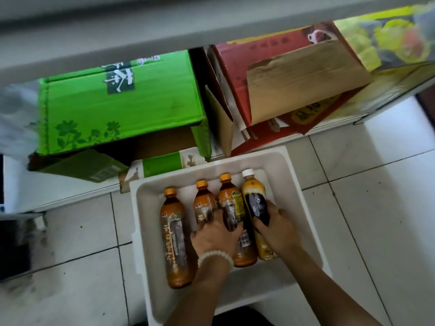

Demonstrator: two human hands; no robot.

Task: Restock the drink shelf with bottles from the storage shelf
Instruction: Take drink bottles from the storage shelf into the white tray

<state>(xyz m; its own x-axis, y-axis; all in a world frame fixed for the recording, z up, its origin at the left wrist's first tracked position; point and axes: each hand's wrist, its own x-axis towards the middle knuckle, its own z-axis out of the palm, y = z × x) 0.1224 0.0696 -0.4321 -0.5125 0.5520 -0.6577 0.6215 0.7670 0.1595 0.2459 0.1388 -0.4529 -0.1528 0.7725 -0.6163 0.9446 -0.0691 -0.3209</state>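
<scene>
A white foam box sits on the tiled floor below me. Several drink bottles lie in it side by side. Three are brown tea bottles with orange caps: the left one, a middle one and a third. A white-capped bottle with a dark label lies at the right. My left hand lies over the middle and third tea bottles, fingers curled on them. My right hand grips the white-capped bottle around its middle. A white bead bracelet is on my left wrist.
A low white storage shelf holds a green carton with an open front, a red carton with a loose brown flap, and a yellow package at the far right. White floor tiles surround the box.
</scene>
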